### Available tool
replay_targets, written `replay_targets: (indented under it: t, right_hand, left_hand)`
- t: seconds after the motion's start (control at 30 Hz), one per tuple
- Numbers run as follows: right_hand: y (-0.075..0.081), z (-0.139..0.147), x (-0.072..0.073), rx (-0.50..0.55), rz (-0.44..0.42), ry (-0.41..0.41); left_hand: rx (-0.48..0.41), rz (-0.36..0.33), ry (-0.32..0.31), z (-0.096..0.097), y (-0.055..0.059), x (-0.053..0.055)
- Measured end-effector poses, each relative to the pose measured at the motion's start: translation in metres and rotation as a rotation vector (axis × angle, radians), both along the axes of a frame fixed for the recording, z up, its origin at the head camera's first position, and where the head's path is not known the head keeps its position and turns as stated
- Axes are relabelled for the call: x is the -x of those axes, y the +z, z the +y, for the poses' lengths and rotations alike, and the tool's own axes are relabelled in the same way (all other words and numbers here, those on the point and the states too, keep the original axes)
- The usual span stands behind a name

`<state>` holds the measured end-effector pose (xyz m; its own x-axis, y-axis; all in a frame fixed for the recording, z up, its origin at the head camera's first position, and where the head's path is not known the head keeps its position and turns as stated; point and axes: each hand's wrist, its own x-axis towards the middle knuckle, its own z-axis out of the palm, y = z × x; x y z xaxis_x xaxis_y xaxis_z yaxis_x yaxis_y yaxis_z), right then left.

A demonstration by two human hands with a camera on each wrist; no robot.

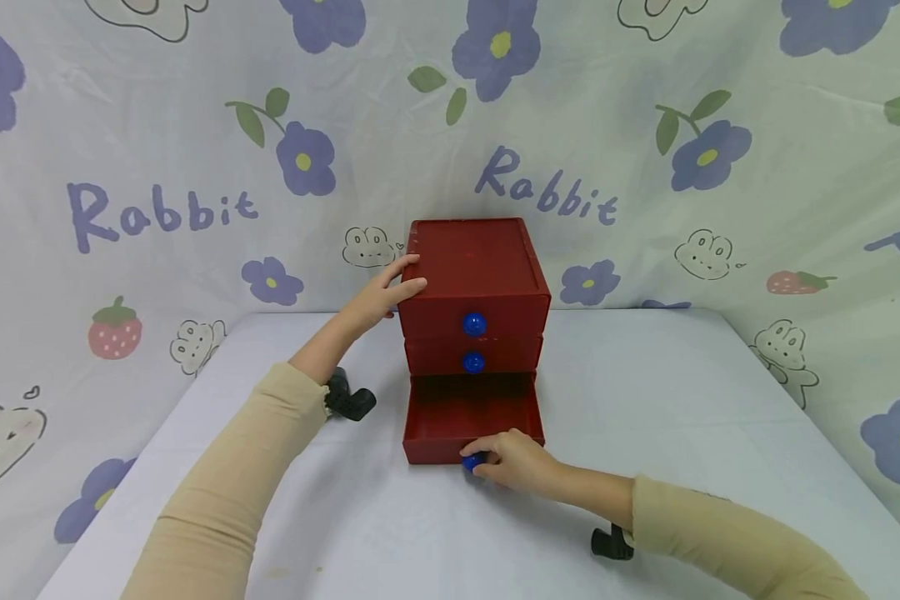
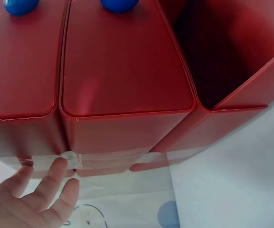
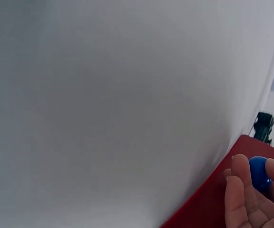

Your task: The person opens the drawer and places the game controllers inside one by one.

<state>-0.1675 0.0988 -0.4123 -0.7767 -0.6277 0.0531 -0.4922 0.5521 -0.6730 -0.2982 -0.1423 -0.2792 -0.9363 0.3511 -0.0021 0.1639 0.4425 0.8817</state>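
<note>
A red cabinet (image 1: 468,258) of three stacked drawers stands on the table, its upper two drawers closed. The bottom drawer (image 1: 472,417) is pulled out, and nothing shows inside it. My right hand (image 1: 521,462) pinches the round blue knob (image 3: 259,173) on that drawer's front between thumb and fingers. My left hand (image 1: 386,293) rests against the cabinet's upper left side with its fingers spread, as the left wrist view also shows along the taped side (image 2: 111,159). Blue knobs sit on the top drawer (image 1: 435,317) and the middle drawer (image 1: 435,357).
A white cloth covers the table (image 1: 630,392). Behind it hangs a curtain (image 1: 390,150) printed with flowers, rabbits and lettering. Black wrist-camera mounts show beside the left sleeve (image 1: 232,475) and the right sleeve (image 1: 720,533).
</note>
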Motion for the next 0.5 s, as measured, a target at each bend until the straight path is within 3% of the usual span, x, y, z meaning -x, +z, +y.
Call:
replay_targets:
  t: [0.5]
  right_hand:
    - [0.005,0.004,-0.029,-0.023,-0.076,0.014]
  left_hand:
    - [0.011,0.009,-0.009,-0.001,0.000,0.000]
